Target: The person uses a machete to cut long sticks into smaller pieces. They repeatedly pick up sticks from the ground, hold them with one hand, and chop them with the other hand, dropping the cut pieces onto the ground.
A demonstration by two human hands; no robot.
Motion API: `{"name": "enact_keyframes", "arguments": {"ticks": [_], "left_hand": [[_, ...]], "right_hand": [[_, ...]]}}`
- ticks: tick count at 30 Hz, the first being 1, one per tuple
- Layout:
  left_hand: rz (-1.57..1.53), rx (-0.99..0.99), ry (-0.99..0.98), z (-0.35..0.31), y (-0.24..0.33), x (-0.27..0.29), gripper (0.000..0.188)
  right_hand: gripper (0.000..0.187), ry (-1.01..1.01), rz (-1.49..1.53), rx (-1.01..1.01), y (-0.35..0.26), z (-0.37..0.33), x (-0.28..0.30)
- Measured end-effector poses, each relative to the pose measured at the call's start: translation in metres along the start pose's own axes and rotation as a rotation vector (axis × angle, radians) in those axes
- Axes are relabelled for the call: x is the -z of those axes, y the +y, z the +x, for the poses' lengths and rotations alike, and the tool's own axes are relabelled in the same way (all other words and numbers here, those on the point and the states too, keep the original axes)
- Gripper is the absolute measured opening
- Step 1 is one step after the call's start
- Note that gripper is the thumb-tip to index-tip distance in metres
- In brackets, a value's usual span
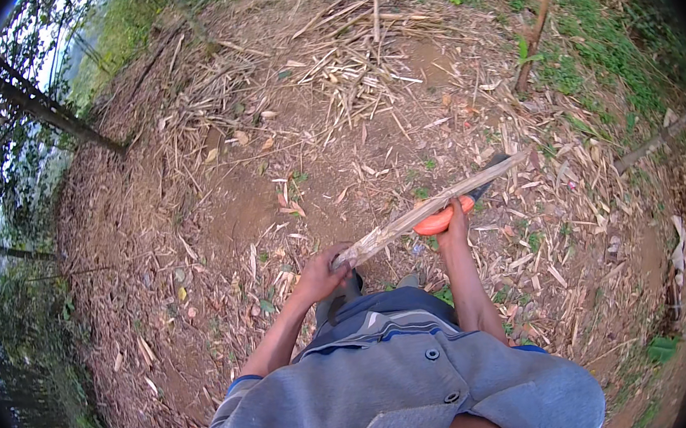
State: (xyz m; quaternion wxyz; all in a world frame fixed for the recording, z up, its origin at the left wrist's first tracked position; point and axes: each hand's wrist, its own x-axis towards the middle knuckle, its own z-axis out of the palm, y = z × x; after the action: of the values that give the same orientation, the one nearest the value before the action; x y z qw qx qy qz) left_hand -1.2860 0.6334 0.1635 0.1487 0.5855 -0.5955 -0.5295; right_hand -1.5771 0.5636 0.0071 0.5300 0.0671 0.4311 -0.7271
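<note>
A long pale split stick of wood point(407, 224) slants across in front of me, its near end low on the left and its far end raised to the right. My left hand point(321, 276) is closed around the near end. Closed on the orange handle point(434, 223) of a machete is my right hand point(457, 220), just under the stick. The machete's dark blade point(490, 178) points away to the far right and is partly hidden behind the wood. Whether my right fingers also touch the stick, I cannot tell.
A loose heap of split sticks point(358, 83) lies ahead on brown soil. Wood chips point(561, 262) and dry leaves litter the ground around my boots. Thin trunks point(57, 114) stand at the left, another point(539, 26) at the far right near green plants point(606, 53).
</note>
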Motion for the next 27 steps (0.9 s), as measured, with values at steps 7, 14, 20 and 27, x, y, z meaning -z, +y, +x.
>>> {"name": "enact_keyframes", "arguments": {"ticks": [7, 14, 20, 27], "left_hand": [[0.122, -0.219, 0.259, 0.126, -0.053, 0.010, 0.045], [-0.130, -0.255, -0.111, 0.239, -0.017, 0.131, 0.065], [-0.466, -0.587, 0.206, 0.310, 0.123, 0.270, 0.058], [-0.613, -0.618, 0.359, 0.373, 0.172, 0.328, 0.050]], "right_hand": [[0.039, -0.356, -0.097, 0.064, -0.022, 0.032, -0.129], [0.039, -0.579, -0.353, 0.228, -0.007, 0.085, -0.229], [0.037, -0.511, -0.829, 0.422, 0.039, 0.092, -0.286], [0.050, -0.506, -1.220, 0.465, 0.087, 0.112, -0.313]]}}
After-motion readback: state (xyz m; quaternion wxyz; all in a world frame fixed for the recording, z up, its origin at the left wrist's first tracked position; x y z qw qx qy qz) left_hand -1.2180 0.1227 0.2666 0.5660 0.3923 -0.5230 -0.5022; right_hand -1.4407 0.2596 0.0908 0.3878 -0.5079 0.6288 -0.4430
